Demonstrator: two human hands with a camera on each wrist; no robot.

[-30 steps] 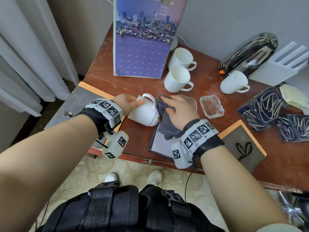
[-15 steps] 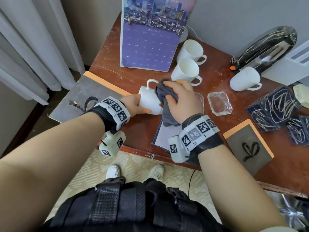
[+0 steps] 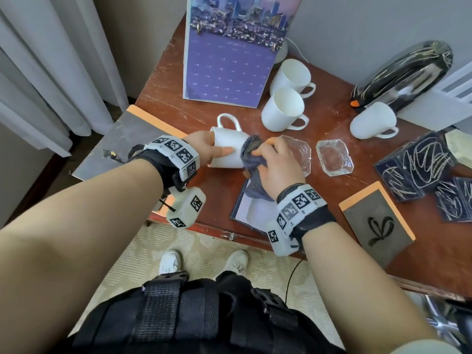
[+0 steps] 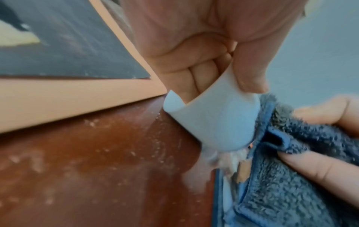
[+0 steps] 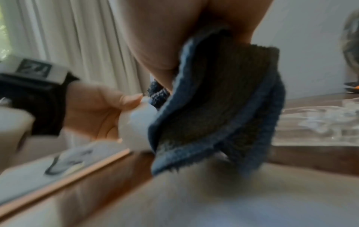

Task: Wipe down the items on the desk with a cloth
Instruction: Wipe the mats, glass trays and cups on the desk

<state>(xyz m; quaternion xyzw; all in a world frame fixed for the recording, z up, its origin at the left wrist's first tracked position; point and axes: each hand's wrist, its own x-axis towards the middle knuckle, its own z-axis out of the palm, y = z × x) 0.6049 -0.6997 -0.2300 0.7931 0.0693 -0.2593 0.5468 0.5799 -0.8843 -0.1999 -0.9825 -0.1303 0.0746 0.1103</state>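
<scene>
Mug [image 3: 227, 149] on its side near the desk's [image 3: 163, 98] front edge, its handle pointing to 12 o'clock: my left hand [image 3: 204, 146] grips it with fingers curled inside the rim and thumb along the outside wall, while my right hand [image 3: 278, 162] pinches a bunched blue-grey cloth [image 3: 251, 154] against its base. By my reading, this is the first mug being wiped. Three more white mugs [image 3: 283, 109] stand upright from 12 to 2 o'clock of it, seemingly waiting their turn. Two glass dishes [image 3: 333, 157] sit at 3 o'clock and a purple calendar [image 3: 224, 70] at 12 o'clock. Nothing shows whether any of those has been cleaned, so I judge most of the job is left.
</scene>
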